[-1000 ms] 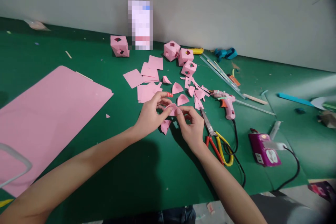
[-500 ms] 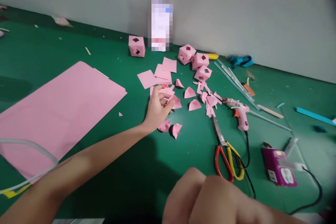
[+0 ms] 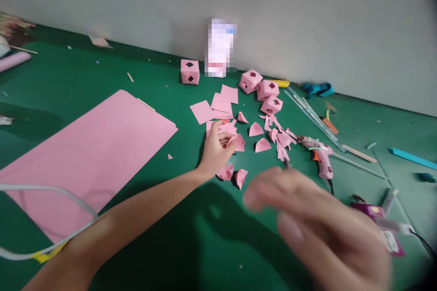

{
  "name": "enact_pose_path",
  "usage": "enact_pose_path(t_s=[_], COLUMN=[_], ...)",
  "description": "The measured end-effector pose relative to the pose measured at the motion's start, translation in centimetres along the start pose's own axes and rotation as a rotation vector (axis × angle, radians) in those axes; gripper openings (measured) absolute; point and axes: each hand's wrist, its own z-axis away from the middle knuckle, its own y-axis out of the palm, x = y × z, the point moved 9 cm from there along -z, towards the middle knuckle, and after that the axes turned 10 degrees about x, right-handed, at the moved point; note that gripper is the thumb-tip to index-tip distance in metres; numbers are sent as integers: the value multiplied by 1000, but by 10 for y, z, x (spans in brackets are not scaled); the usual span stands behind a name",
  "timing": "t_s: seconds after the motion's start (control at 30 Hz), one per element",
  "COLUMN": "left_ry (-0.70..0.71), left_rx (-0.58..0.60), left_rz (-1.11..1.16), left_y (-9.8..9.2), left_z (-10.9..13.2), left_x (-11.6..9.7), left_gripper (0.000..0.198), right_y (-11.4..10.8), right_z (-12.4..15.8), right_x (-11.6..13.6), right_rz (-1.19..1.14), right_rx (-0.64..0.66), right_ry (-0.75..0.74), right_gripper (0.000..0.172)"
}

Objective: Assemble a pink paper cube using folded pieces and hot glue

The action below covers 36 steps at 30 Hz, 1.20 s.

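Observation:
My left hand (image 3: 215,153) is closed, with its thumb and fingertips on a curved pink paper piece (image 3: 240,142). Beneath its fingers lie pink paper squares (image 3: 202,112), some overlapping. Several more folded pink pieces (image 3: 262,145) surround the hand. Large in the foreground, my right hand (image 3: 321,223) is blurred by motion, its thumb and curved fingers apart with nothing visible between them. It hides most of the scissors, leaving only a bit of blade beside the pink paper scraps (image 3: 282,149).
Pink paper boxes with diamond holes (image 3: 190,72) stand near the wall beside a blurred-out screen (image 3: 221,47). A pink glue gun (image 3: 322,157), clear sticks (image 3: 316,120) and a purple box (image 3: 370,210) occupy the right. Left lies a large pink sheet (image 3: 99,145), crossed by a white cable (image 3: 51,188).
My right hand has risen from the bottom edge and spread its fingers, covering the scissors. My left hand stays at the same paper piece. The whole view has shifted slightly.

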Motion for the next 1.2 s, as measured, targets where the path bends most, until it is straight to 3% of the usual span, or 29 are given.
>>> enact_pose_path(t_s=[0.03,0.1,0.17,0.27,0.33,0.57,0.8,1.2], left_ry=[6,24,39,50,70,220,100,88], left_rx=[1,17,36,35,48,112,107,131], left_rz=[-15,-53,-101,-191,-240,-334,-274,-353], left_y=[0,1,2,2,4,16,13,17], left_z=[0,0,2,5,6,7,4,7], left_x=[-1,-4,-9,-17,-21,-25,-16,-20], left_gripper=[58,58,58,55,53,52,45,42], right_y=[1,-11,-10,-2,3,15,14,19], right_z=[-12,-28,-35,-33,-29,-31,-25,-27], right_x=[-15,-47,-87,-134,-149,-147,-160,-156], right_rz=[7,76,133,116,103,65,-102,15], right_rx=[23,-135,-195,-218,-218,-152,-234,-168], right_ry=[29,64,167,330,398,396,449,487], right_gripper=[34,32,36,43,45,30,27,23])
